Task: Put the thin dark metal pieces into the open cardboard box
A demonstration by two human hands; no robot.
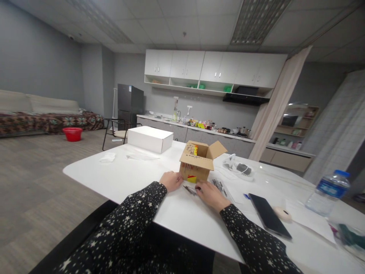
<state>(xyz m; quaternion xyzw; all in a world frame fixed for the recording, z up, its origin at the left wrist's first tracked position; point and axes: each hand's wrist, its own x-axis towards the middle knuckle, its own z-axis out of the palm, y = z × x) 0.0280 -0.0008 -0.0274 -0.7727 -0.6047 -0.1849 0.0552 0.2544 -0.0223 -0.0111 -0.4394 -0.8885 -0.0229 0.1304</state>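
Note:
An open cardboard box [196, 174] stands upright on the white table, its flaps folded out and red-yellow prints on it. By its lower left corner rests my left hand [171, 181], fingers curled together; whether it touches the box I cannot tell. A small pile of thin metal pieces, like nails or screws [189, 190], lies in front of the box between my hands. My right hand [210, 195] is at the pile's right side, fingertips pinched together. What either hand holds, if anything, is too small or hidden to see.
Right of the box lie a clear pack of small dark parts [220, 187], a white cabled device [241, 169], a black phone [269, 215], a beige rounded object [283, 214] and a water bottle [327, 194]. A white box [149, 139] and tissue [107, 157] sit left.

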